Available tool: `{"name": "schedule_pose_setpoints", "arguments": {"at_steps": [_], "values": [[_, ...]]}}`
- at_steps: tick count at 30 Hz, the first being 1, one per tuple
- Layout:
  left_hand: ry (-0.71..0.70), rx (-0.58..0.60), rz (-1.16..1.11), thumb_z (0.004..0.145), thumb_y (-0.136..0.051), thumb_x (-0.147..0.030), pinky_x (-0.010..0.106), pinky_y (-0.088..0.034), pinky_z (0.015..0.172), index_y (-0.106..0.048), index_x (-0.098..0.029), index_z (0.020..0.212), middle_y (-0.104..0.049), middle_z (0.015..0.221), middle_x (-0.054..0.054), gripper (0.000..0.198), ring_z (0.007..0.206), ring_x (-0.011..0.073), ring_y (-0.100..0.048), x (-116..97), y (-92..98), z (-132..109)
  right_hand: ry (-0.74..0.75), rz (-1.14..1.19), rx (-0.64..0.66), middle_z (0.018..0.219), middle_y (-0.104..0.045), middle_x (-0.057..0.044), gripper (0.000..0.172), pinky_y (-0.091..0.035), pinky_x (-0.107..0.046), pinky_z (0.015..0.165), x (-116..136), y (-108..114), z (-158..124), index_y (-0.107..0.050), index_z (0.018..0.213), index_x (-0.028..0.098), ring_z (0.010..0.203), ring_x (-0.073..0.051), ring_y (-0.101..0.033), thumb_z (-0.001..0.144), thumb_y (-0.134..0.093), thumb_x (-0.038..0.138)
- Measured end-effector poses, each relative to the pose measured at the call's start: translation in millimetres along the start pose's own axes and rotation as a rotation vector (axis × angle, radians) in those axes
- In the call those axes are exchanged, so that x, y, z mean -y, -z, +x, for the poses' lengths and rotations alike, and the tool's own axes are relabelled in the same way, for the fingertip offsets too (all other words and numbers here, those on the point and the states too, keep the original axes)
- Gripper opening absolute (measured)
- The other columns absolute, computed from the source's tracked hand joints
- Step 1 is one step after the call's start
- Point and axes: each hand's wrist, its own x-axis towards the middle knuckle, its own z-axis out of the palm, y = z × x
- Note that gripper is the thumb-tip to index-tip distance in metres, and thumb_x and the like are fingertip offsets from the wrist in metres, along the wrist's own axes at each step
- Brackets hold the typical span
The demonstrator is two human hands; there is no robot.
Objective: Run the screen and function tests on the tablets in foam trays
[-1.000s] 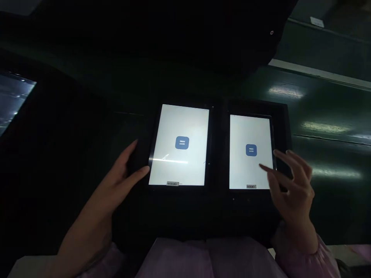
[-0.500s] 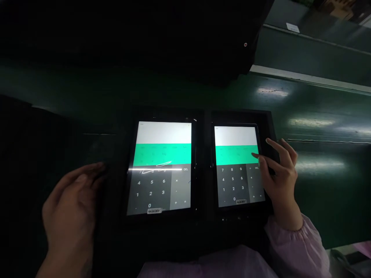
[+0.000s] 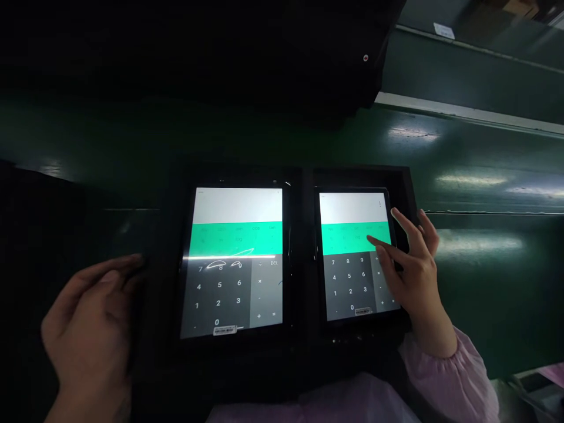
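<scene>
Two lit tablets lie side by side in dark surrounds, each showing a calculator with a white top, green band and grey number keys. My right hand [image 3: 416, 267] is over the right edge of the right tablet [image 3: 350, 282]. Its fingers are spread, and the index fingertip is at the green band. A small "!" mark shows in that tablet's white area. To the left of the left tablet [image 3: 227, 299] is my left hand [image 3: 90, 320], apart from the screen. Its fingers are curled together, with their tips lost in the dark; what they hold, if anything, is hidden.
A dark green bench [image 3: 476, 282] extends to the right, with a pale strip [image 3: 467, 114] across it. Black cloth [image 3: 308, 53] with a small round stud hangs over the far side. A white label [image 3: 443, 30] sits at the upper right.
My right index fingertip has moved left along the green band of the right tablet, and a "!" has appeared above it. The view has shifted slightly; my left hand keeps its curled shape.
</scene>
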Motion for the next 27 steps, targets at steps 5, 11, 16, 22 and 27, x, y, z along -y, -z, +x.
{"name": "schedule_pose_setpoints", "arguments": {"at_steps": [5,11,16,22,27], "values": [[0.057,-0.034,-0.100,0.074,-0.071,-0.028,0.049,-0.060,0.109,-0.075,-0.027,0.083,-0.081,0.101,-0.003,0.010,0.113,0.0293,-0.075,-2,-2.1,0,-0.065,-0.030,-0.089,0.150,-0.065,-0.004,0.024,-0.047,-0.075,0.113,2,3,-1,-0.085,0.105,0.030,0.156,-0.043,-0.039,0.101,-0.063,0.020],[0.096,-0.052,-0.090,0.074,-0.074,-0.027,0.053,-0.060,0.109,-0.079,-0.026,0.089,-0.083,0.107,-0.001,0.016,0.113,0.0303,-0.076,-4,-3.4,0,0.076,0.152,0.055,0.146,-0.066,-0.003,0.024,-0.054,-0.066,0.113,36,6,1,-0.084,0.092,0.028,0.155,-0.042,-0.042,0.099,-0.064,0.018],[0.123,-0.036,-0.100,0.076,-0.075,-0.026,0.052,-0.060,0.109,-0.079,-0.026,0.090,-0.083,0.109,0.000,0.015,0.113,0.0297,-0.076,-7,-3.2,-2,0.092,0.114,0.090,0.144,-0.066,-0.008,0.021,-0.054,-0.065,0.114,51,0,-1,-0.083,0.096,0.024,0.156,-0.043,-0.040,0.098,-0.064,0.015],[0.079,-0.026,-0.040,0.077,-0.073,-0.028,0.055,-0.059,0.110,-0.082,-0.026,0.098,-0.083,0.112,0.000,0.023,0.113,0.0304,-0.076,-12,-1.5,-10,0.131,0.137,0.193,0.157,-0.057,-0.007,0.023,-0.049,-0.068,0.118,54,3,0,-0.083,0.111,0.026,0.160,-0.043,-0.033,0.100,-0.064,0.018],[0.031,-0.013,0.021,0.081,-0.073,-0.035,0.049,-0.060,0.109,-0.083,-0.027,0.104,-0.082,0.116,-0.001,0.026,0.116,0.0293,-0.074,-11,-1.4,-11,-0.040,-0.017,-0.102,0.144,-0.067,-0.005,0.022,-0.048,-0.074,0.114,20,7,-2,-0.085,0.095,0.028,0.154,-0.044,-0.041,0.099,-0.066,0.018]]}}
